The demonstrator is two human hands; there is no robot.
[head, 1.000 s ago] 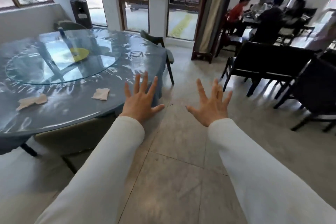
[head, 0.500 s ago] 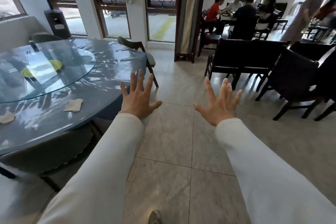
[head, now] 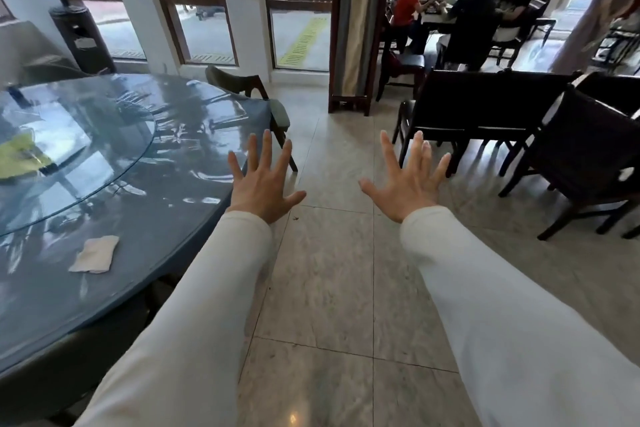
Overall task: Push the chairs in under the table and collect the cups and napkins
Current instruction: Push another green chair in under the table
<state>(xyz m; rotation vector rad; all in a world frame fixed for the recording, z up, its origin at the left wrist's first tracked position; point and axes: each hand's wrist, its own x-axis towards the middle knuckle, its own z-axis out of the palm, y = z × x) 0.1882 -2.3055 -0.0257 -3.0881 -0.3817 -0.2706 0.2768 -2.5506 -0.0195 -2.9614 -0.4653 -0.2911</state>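
Left hand (head: 263,185) and right hand (head: 407,180) are both held out over the tiled floor (head: 332,288), fingers spread wide, holding nothing. 1 crumpled napkin (head: 94,254) lies on the round blue table (head: 166,218), near its front edge. A green-seated chair (head: 258,99) stands at the far side, seat partly tucked under. Can't spot any cups.
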